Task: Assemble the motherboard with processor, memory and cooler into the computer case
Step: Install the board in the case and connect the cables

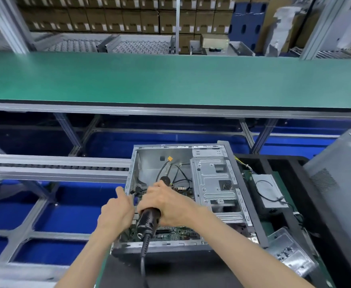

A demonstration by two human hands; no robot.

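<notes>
Right hand: grip clamped on the black screwdriver over the case.
Left hand: fingers apart, touching the case's left wall.

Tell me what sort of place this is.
Most likely a computer assembly line in a factory: a long green conveyor belt, an open computer case being worked on with a corded electric screwdriver, and stacked cardboard boxes behind.

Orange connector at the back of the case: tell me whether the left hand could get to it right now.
Probably yes: the left hand holds nothing, and the orange connector lies exposed in the open computer case, with only loose black cables nearby.
</notes>
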